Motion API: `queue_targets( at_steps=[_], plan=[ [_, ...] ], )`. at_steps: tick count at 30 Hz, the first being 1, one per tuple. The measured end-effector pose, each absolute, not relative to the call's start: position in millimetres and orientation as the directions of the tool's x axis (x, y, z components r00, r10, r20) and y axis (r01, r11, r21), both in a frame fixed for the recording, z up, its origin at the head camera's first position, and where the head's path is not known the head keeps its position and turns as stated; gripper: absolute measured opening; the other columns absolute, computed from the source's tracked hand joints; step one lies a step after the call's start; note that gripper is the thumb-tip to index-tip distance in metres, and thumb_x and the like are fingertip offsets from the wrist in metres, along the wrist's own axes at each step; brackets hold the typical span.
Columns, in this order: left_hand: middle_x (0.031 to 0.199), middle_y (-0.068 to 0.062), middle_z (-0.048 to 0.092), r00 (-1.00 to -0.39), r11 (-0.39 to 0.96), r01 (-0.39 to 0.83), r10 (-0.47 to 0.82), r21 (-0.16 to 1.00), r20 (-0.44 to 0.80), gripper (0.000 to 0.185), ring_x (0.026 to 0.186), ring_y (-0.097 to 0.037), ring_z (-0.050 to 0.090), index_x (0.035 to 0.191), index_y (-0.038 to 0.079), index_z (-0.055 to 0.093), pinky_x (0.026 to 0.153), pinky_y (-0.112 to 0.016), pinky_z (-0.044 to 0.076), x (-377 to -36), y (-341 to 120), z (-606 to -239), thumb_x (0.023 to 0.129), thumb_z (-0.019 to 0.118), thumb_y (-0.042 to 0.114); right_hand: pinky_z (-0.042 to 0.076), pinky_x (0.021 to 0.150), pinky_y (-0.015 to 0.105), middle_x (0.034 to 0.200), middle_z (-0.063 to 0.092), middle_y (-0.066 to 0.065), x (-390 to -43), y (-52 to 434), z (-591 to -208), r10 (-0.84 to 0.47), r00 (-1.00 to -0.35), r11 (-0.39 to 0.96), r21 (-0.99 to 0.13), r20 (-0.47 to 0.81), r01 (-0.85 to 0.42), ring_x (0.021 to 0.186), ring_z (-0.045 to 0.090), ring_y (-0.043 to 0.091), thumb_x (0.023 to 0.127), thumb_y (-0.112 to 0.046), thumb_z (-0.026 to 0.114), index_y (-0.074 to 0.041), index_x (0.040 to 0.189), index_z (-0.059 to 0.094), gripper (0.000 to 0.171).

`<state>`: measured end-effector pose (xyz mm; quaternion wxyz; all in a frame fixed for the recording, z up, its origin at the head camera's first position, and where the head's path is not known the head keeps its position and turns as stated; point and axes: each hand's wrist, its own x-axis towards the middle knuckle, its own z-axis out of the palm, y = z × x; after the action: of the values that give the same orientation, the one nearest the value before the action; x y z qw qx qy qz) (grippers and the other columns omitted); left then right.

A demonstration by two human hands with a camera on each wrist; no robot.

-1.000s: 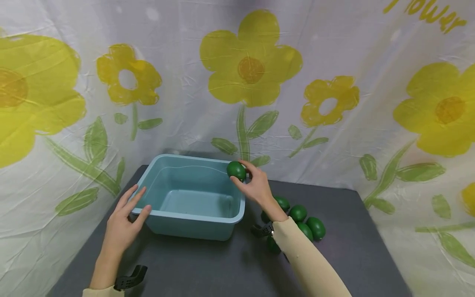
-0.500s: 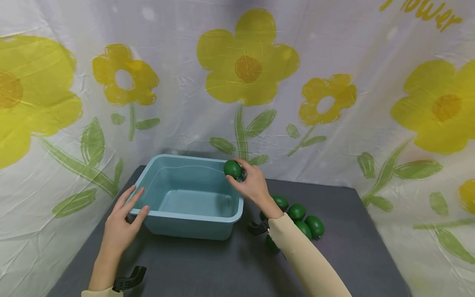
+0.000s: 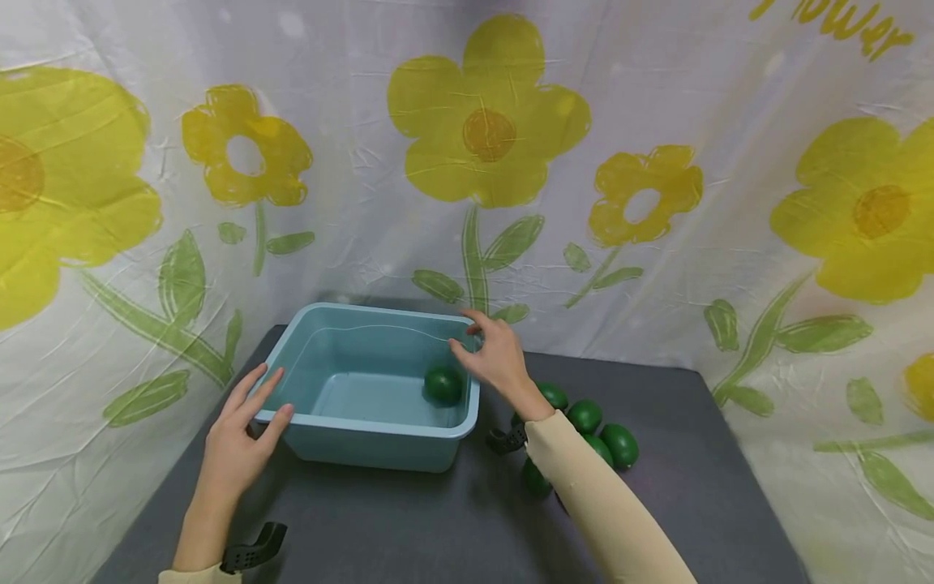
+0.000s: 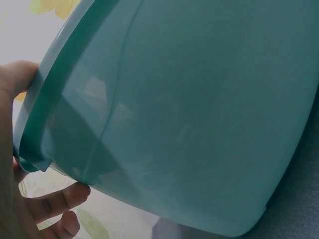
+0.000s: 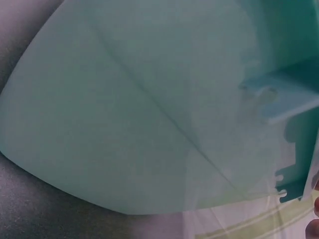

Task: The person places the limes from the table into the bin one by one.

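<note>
We see L hand [image 3: 237,442] resting on near-left corner of the teal tub [image 3: 365,434], fingers straight along rim, gripping nothing. R hand [image 3: 496,357] hovers over tub's far-right corner, fingers loose, released, empty. One green lime [image 3: 443,384] sits inside tub at approx 3 o'clock, against right wall. Pile of limes [image 3: 594,430] on gray tabletop [image 3: 693,487], at 3 o'clock from tub, partly behind R sleeve [image 3: 591,503].

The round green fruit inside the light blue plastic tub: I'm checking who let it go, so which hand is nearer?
Right. The right hand hovers just above the green fruit; the left hand rests on the tub's opposite corner.
</note>
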<state>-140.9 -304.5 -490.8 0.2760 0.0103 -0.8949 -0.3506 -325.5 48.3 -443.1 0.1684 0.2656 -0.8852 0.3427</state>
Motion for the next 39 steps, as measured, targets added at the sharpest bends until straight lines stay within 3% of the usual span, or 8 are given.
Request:
queue_targets(
  at_steps=[7,14,21,28,31,35,39],
  plan=[
    [0.167,-0.014,0.041,-0.851,0.774,0.157,-0.210,0.614,0.482,0.061,0.140,-0.051,0.049,0.158,0.019,0.054,0.082,-0.063,0.045,-141,-301,-491,0.100,0.074,0.026,0.055,0.075,0.051,0.107,0.079,0.013,-325,52,-444,-0.381,-0.788,0.633,-0.485,0.483,-0.603,0.090,0.069,0.035,0.094,-0.036,0.078,-0.013,0.142,0.066,0.054],
    [0.167,-0.013,0.042,-0.850,0.779,0.149,-0.214,0.609,0.482,0.061,0.138,-0.050,0.051,0.158,0.020,0.053,0.080,-0.060,0.046,-141,-300,-493,0.101,0.073,0.027,0.050,0.062,0.040,0.111,0.078,0.015,-320,59,-447,-0.425,-0.748,0.593,-0.468,0.510,-0.656,0.068,0.064,0.026,0.094,-0.033,0.078,-0.012,0.141,0.067,0.052],
    [0.166,-0.013,0.044,-0.835,0.786,0.170,-0.206,0.594,0.511,0.061,0.132,-0.046,0.055,0.157,0.020,0.055,0.074,-0.046,0.041,-141,-302,-493,0.100,0.075,0.025,0.056,0.070,0.044,0.116,0.075,0.013,-315,70,-445,-0.380,-0.778,0.595,-0.512,0.501,-0.620,0.085,0.070,0.029,0.095,-0.034,0.079,-0.013,0.143,0.066,0.054],
    [0.166,-0.013,0.044,-0.829,0.788,0.169,-0.211,0.591,0.518,0.060,0.129,-0.045,0.056,0.157,0.020,0.055,0.074,-0.044,0.038,-141,-304,-490,0.100,0.074,0.025,0.052,0.071,0.045,0.122,0.074,0.014,-318,86,-441,-0.331,-0.803,0.598,-0.548,0.496,-0.585,0.091,0.066,0.036,0.094,-0.031,0.081,-0.014,0.144,0.066,0.055],
    [0.164,-0.014,0.045,-0.827,0.788,0.176,-0.206,0.590,0.522,0.061,0.125,-0.043,0.058,0.156,0.020,0.056,0.073,-0.035,0.038,-141,-303,-491,0.099,0.075,0.024,0.053,0.074,0.047,0.123,0.073,0.014,-319,95,-442,-0.311,-0.815,0.601,-0.563,0.489,-0.568,0.093,0.067,0.037,0.094,-0.031,0.081,-0.016,0.145,0.065,0.056],
    [0.163,-0.015,0.047,-0.818,0.786,0.195,-0.199,0.586,0.539,0.060,0.111,-0.033,0.059,0.155,0.020,0.057,0.067,-0.022,0.032,-142,-302,-493,0.098,0.076,0.023,0.054,0.078,0.049,0.127,0.072,0.013,-319,103,-445,-0.300,-0.828,0.605,-0.577,0.473,-0.549,0.095,0.067,0.038,0.095,-0.032,0.080,-0.018,0.147,0.064,0.056],
    [0.163,-0.012,0.047,-0.806,0.783,0.199,-0.212,0.590,0.553,0.060,0.103,-0.014,0.054,0.155,0.022,0.058,0.065,-0.021,0.032,-141,-304,-494,0.097,0.077,0.021,0.055,0.079,0.051,0.127,0.072,0.014,-320,108,-447,-0.286,-0.840,0.617,-0.583,0.460,-0.529,0.097,0.067,0.037,0.095,-0.033,0.079,-0.017,0.147,0.063,0.057]
  ],
)
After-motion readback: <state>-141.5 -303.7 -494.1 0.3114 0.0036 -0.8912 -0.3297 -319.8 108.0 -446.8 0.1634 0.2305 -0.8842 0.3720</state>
